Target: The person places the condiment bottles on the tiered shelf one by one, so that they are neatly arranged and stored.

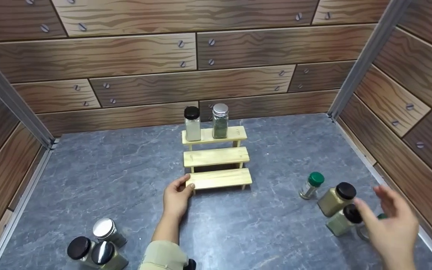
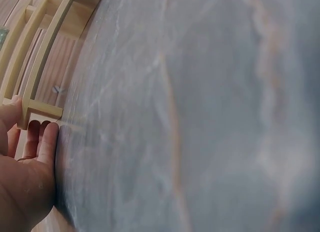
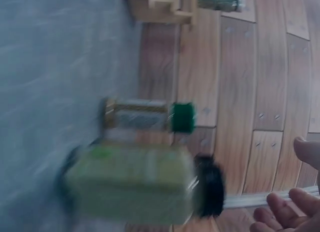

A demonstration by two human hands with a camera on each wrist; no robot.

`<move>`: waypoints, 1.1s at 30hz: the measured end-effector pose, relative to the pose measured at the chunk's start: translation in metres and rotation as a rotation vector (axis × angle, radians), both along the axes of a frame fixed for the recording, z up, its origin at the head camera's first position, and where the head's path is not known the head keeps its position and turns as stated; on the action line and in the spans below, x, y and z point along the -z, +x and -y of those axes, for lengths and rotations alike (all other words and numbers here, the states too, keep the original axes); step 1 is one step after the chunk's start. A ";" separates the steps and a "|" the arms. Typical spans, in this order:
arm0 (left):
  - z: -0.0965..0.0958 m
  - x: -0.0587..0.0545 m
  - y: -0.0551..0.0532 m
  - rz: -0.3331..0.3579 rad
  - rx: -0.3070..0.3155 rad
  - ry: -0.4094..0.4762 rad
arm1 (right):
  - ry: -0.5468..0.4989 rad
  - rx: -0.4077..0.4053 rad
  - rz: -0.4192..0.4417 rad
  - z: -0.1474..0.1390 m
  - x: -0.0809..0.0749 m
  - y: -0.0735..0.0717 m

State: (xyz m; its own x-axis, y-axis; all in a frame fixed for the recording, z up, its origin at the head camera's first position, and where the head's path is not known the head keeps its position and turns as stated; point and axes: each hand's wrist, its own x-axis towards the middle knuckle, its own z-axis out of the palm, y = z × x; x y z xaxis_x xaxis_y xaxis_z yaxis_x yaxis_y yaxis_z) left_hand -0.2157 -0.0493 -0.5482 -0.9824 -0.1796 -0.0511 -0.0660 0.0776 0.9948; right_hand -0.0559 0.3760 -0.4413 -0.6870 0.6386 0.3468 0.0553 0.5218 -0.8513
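Two jars [image 1: 220, 127] atop rack [image 1: 216, 157]; left hand [image 1: 176, 200] fingers pinching near-left end, likely steadying; right hand [image 1: 395, 227], fingers spread, by right-side bottles [image 1: 332, 203].

1. Pale-yellow stepped wooden rack [image 1: 216, 156]: faint grain.
2. Whitish square glass jar [image 1: 193, 129], far tier, left: black cap.
3. Green-filled square glass jar [image 1: 220, 127] to its right: silver cap.
4. Right: small round clear jar [image 1: 307, 190], green cap; tan square jar [image 1: 329, 203], black cap; pale-green square jar [image 1: 338, 223], black cap.
5. Near left: silver-capped clear jar [image 1: 116, 237], two black-capped jars [image 1: 115, 261].
6. Blue-grey flat tabletop [image 1: 126, 168]: pale marble veins.
7. Brown plank-print walls [image 1: 141, 54]: dark grain, grey screws.
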 end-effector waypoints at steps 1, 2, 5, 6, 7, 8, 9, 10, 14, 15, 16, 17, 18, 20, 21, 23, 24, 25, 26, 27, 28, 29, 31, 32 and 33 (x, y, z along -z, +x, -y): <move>0.000 0.000 0.000 0.001 -0.002 0.000 | -0.003 0.004 0.036 0.000 0.004 0.005; -0.001 0.000 0.000 0.000 -0.006 0.003 | -0.003 0.003 0.075 0.000 0.009 0.010; 0.000 0.001 -0.001 -0.001 -0.014 0.018 | 0.017 -0.035 0.129 0.007 0.023 0.017; 0.000 0.001 -0.001 -0.002 -0.013 0.019 | 0.032 -0.051 0.132 0.010 0.028 0.018; 0.000 0.001 -0.001 -0.003 -0.010 0.020 | 0.049 -0.066 0.135 0.012 0.033 0.019; -0.001 0.002 -0.001 -0.003 -0.005 0.023 | 0.067 -0.076 0.143 0.014 0.037 0.020; -0.001 0.002 0.000 -0.008 0.002 0.027 | 0.084 -0.082 0.144 0.016 0.041 0.021; -0.001 0.002 0.000 -0.010 0.005 0.030 | 0.105 -0.083 0.156 0.017 0.045 0.022; -0.001 0.001 0.000 -0.017 0.003 0.031 | 0.155 -0.086 0.182 0.017 0.056 0.023; -0.001 0.001 0.000 -0.020 0.001 0.031 | 0.155 -0.090 0.192 0.017 0.058 0.022; -0.001 0.001 0.000 -0.016 -0.003 0.033 | 0.143 -0.098 0.200 0.016 0.060 0.021; -0.001 0.000 0.001 -0.020 -0.001 0.036 | 0.127 -0.101 0.201 0.014 0.061 0.021; -0.001 0.000 0.001 -0.023 0.001 0.038 | 0.108 -0.101 0.209 0.013 0.063 0.020; -0.001 0.000 0.001 -0.023 0.003 0.048 | 0.060 -0.105 0.227 0.009 0.065 0.018; -0.001 0.000 0.001 -0.021 0.004 0.051 | 0.034 -0.106 0.236 0.008 0.067 0.017; -0.001 0.000 0.001 -0.020 0.002 0.049 | -0.013 -0.104 0.248 0.005 0.070 0.017; -0.001 0.000 0.001 -0.016 0.001 0.046 | -0.033 -0.100 0.258 0.003 0.072 0.016; -0.001 0.000 0.001 -0.010 -0.002 0.040 | -0.066 -0.099 0.255 0.003 0.073 0.016; -0.001 0.000 0.001 -0.008 -0.003 0.031 | -0.092 -0.096 0.249 0.002 0.075 0.015; -0.001 0.000 0.001 -0.006 -0.004 0.025 | -0.114 -0.096 0.237 0.002 0.076 0.015; -0.002 0.000 0.001 -0.005 -0.004 0.019 | -0.134 -0.094 0.220 0.001 0.077 0.015; -0.002 0.000 0.000 -0.002 -0.007 0.015 | -0.149 -0.085 0.203 0.001 0.078 0.014; -0.002 0.000 0.000 0.000 -0.007 0.008 | -0.180 -0.074 0.159 0.002 0.080 0.013; -0.003 0.000 0.000 0.001 -0.009 0.008 | -0.194 -0.070 0.139 0.002 0.080 0.013; -0.003 0.000 0.000 0.001 -0.010 0.006 | -0.202 -0.064 0.128 0.003 0.080 0.013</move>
